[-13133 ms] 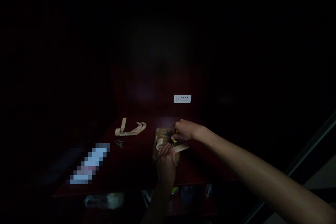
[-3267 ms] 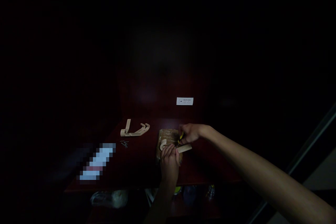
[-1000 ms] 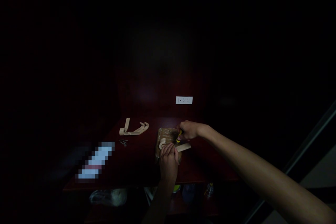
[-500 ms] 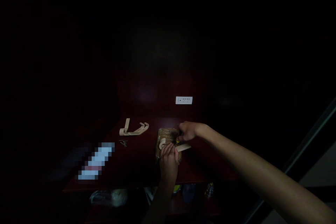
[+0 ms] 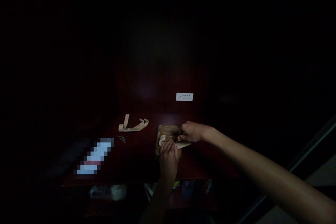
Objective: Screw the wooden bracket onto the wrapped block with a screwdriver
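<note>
A worn brown wooden block lies on the dark red table. On it rests a pale wooden piece with a round end, its flat arm sticking out to the right. My left hand presses its fingers round this piece and holds it against the block. Just above the flat arm, my right hand is closed round a small tool with a bit of yellow showing; most of the tool is hidden by the fingers.
Another pale wooden piece with curved prongs lies at the left, several nails or screws below it. A white socket is on the back wall. Plastic bags sit on a lower shelf.
My right hand has shifted slightly right, and less of the tool's yellow shows. My left hand keeps its hold. The whole view has moved a little.
</note>
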Demonstrator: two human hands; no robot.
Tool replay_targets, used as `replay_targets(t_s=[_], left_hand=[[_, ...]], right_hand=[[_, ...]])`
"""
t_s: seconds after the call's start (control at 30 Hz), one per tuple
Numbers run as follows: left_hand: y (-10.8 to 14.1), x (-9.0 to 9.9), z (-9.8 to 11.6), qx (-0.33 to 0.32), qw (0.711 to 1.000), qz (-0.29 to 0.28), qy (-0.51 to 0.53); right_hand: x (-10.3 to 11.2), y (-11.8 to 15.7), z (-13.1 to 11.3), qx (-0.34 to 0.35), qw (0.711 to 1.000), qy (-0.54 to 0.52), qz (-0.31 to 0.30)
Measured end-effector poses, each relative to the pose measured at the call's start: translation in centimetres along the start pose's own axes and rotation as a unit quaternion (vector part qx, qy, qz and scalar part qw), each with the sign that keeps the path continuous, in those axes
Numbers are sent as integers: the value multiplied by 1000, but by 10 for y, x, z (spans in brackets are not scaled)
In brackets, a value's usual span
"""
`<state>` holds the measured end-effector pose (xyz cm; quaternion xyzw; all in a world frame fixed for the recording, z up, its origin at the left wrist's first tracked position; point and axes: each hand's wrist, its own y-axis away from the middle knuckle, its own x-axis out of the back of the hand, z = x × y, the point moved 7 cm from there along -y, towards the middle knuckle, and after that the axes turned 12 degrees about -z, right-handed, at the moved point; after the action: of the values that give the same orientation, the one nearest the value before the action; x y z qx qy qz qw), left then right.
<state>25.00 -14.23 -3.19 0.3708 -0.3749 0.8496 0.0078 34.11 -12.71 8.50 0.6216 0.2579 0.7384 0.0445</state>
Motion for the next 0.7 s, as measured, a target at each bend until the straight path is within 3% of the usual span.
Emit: replay_targets(t_s=[0.7], left_hand=[[0,2,4,-6,1000,4,-9]], right_hand=[[7,-7,-12,33,999,12,-4]])
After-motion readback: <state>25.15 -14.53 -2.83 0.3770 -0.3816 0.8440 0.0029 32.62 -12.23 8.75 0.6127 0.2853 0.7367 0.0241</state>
